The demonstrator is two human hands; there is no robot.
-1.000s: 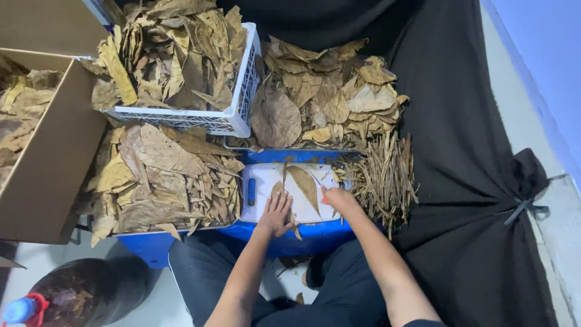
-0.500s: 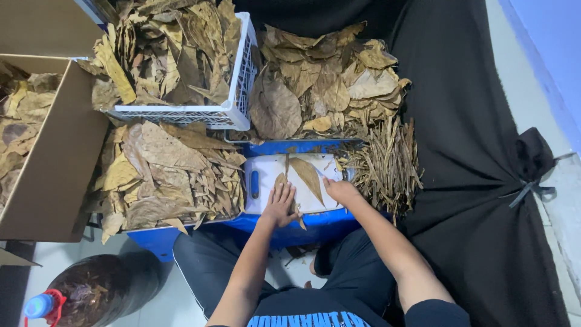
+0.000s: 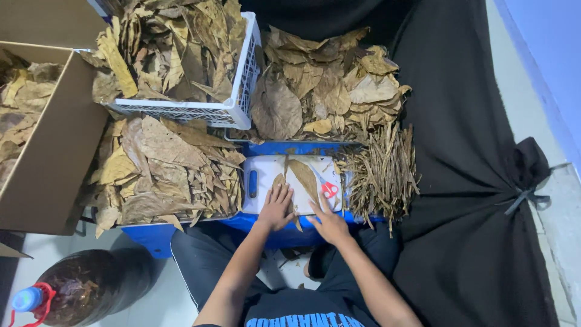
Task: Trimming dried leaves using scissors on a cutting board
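A white cutting board point(image 3: 264, 167) lies on a blue table point(image 3: 151, 236) in front of me. A dry brown leaf point(image 3: 301, 175) lies flat on it. My left hand point(image 3: 276, 207) presses flat on the leaf's lower left part, fingers spread. My right hand point(image 3: 328, 220) rests at the board's near edge, fingers on the leaf's lower right side. Small red-handled scissors point(image 3: 328, 189) lie on the board just beyond my right hand.
A white crate of dry leaves point(image 3: 175, 54) stands at the back left. Loose leaf piles lie left point(image 3: 163, 169) and behind point(image 3: 327, 85). Stripped stems point(image 3: 381, 172) are heaped right. A cardboard box point(image 3: 42, 127) is far left. Black cloth point(image 3: 472, 181) covers the right.
The camera view shifted slightly. My right hand has slid from the board's right side toward its near edge. My left hand stays pressed on the leaf.
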